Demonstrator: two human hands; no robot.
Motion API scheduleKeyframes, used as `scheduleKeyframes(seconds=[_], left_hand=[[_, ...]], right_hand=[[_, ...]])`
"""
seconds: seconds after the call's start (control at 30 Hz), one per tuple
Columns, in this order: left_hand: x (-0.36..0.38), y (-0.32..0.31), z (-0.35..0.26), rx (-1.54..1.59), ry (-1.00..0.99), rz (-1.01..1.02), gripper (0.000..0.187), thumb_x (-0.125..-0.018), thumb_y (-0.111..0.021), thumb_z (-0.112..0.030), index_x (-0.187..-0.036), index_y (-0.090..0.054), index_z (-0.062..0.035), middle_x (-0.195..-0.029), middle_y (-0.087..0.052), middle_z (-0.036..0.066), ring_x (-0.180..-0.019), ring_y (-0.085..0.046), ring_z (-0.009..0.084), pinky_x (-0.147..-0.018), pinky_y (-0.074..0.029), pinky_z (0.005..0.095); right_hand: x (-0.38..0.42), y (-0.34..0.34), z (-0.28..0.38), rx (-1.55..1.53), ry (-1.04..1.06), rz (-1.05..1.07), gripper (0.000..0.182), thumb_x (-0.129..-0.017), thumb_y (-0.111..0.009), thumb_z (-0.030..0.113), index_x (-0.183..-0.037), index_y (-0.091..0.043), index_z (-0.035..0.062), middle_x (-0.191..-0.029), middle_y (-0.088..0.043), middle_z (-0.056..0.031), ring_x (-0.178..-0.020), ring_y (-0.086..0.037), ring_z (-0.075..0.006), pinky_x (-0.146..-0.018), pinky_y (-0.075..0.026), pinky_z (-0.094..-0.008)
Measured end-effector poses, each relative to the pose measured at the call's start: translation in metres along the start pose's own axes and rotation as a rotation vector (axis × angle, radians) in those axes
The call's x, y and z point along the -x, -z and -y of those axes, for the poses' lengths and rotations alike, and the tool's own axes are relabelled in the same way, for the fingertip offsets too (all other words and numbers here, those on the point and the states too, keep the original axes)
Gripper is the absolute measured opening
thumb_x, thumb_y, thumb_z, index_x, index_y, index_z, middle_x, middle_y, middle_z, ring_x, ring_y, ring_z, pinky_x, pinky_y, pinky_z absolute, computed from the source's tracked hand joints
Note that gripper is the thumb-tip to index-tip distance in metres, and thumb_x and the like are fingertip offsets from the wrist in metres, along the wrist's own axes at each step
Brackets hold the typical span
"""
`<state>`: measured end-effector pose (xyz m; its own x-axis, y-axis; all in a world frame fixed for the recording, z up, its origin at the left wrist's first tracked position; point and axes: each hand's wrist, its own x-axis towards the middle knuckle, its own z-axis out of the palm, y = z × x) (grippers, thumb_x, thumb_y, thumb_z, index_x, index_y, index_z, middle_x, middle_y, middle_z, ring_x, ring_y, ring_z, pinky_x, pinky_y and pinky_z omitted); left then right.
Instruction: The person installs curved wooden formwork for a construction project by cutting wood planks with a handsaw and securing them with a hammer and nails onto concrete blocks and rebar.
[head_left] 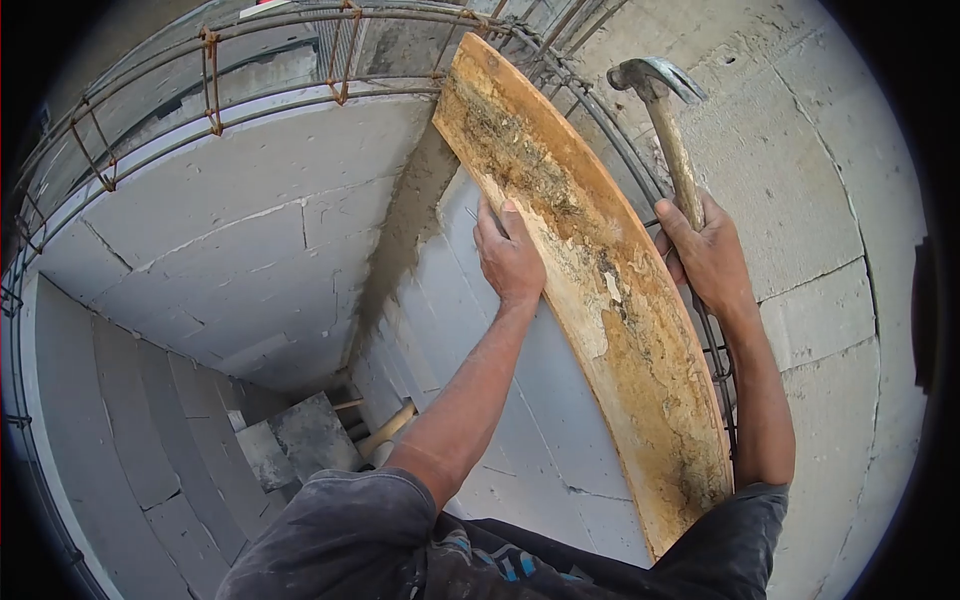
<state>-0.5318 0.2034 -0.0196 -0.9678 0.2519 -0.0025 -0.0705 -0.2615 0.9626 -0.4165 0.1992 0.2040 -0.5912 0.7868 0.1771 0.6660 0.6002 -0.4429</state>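
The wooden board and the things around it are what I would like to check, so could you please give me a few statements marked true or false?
1. The right hand grips the hammer by its handle. True.
2. The hammer's head lies below that hand in the picture. False: it is above.
3. The wooden board has a stained, patchy face. True.
4. The left hand is at the board's upper tip. False: it is partway along the left edge.
5. Metal bars curve across the picture's upper left. True.
6. The sleeves are bright yellow. False: they are dark.
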Motion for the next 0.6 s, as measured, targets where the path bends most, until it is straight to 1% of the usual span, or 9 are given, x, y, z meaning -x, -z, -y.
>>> scheduleKeyframes(seconds=[0.1,0.2,0.23,0.3,0.4,0.5,0.6], left_hand=[[-0.005,0.000,0.002,-0.046,0.001,0.074,0.066,-0.106,-0.037,-0.044,-0.152,-0.029,0.0030,-0.129,-0.052,0.025,-0.121,-0.051,0.0401,-0.102,-0.041,0.0469],[-0.006,0.007,-0.007,-0.159,0.057,0.131,0.066,-0.106,-0.035,-0.044,-0.152,-0.027,0.0029,-0.125,-0.053,0.024,-0.118,-0.053,0.0393,-0.100,-0.043,0.0463],[-0.006,0.006,-0.005,-0.173,0.051,0.127,0.067,-0.106,-0.035,-0.044,-0.153,-0.025,0.0026,-0.123,-0.054,0.023,-0.116,-0.054,0.0384,-0.099,-0.044,0.0462],[-0.002,0.009,-0.006,-0.156,0.069,0.137,0.070,-0.105,-0.035,-0.048,-0.153,-0.025,0.0024,-0.124,-0.054,0.024,-0.116,-0.054,0.0383,-0.098,-0.044,0.0465],[-0.006,0.009,-0.008,-0.150,0.037,0.151,0.076,-0.103,-0.036,-0.054,-0.153,-0.023,0.0022,-0.126,-0.052,0.024,-0.117,-0.054,0.0381,-0.099,-0.043,0.0476],[-0.004,0.008,-0.005,-0.157,0.046,0.179,0.082,-0.101,-0.037,-0.059,-0.154,-0.022,0.0018,-0.127,-0.051,0.023,-0.119,-0.052,0.0381,-0.100,-0.042,0.0489],[-0.006,0.012,-0.004,-0.153,0.056,0.194,0.085,-0.100,-0.037,-0.062,-0.154,-0.020,0.0012,-0.127,-0.051,0.023,-0.120,-0.051,0.0381,-0.100,-0.040,0.0498]], right_hand=[[-0.001,0.001,-0.002,-0.045,0.007,0.000,0.056,-0.098,-0.064,0.038,-0.130,-0.052,-0.0069,-0.063,-0.060,-0.0014,-0.044,-0.049,-0.0061,-0.040,-0.039,-0.0229],[0.003,-0.005,0.001,0.037,0.051,-0.045,0.059,-0.097,-0.064,0.039,-0.130,-0.052,-0.0077,-0.064,-0.060,-0.0016,-0.045,-0.050,-0.0053,-0.040,-0.039,-0.0223],[0.001,-0.004,0.002,0.048,0.050,-0.044,0.059,-0.097,-0.064,0.039,-0.130,-0.051,-0.0078,-0.065,-0.061,-0.0018,-0.045,-0.051,-0.0056,-0.040,-0.040,-0.0226],[0.000,-0.004,0.002,0.069,0.037,-0.038,0.060,-0.097,-0.064,0.040,-0.131,-0.051,-0.0082,-0.066,-0.062,-0.0020,-0.047,-0.052,-0.0061,-0.041,-0.041,-0.0231],[-0.003,-0.002,0.002,0.116,0.043,-0.039,0.064,-0.098,-0.061,0.043,-0.132,-0.049,-0.0095,-0.067,-0.064,-0.0043,-0.052,-0.060,-0.0110,-0.045,-0.047,-0.0283],[0.002,-0.003,0.020,0.409,0.078,-0.102,0.062,-0.099,-0.057,0.045,-0.131,-0.049,-0.0075,-0.068,-0.066,-0.0119,-0.060,-0.068,-0.0224,-0.053,-0.053,-0.0363],[0.017,-0.009,0.048,0.747,0.094,-0.118,0.052,-0.100,-0.055,0.045,-0.122,-0.050,-0.0026,-0.074,-0.068,-0.0192,-0.066,-0.070,-0.0325,-0.059,-0.055,-0.0425]])
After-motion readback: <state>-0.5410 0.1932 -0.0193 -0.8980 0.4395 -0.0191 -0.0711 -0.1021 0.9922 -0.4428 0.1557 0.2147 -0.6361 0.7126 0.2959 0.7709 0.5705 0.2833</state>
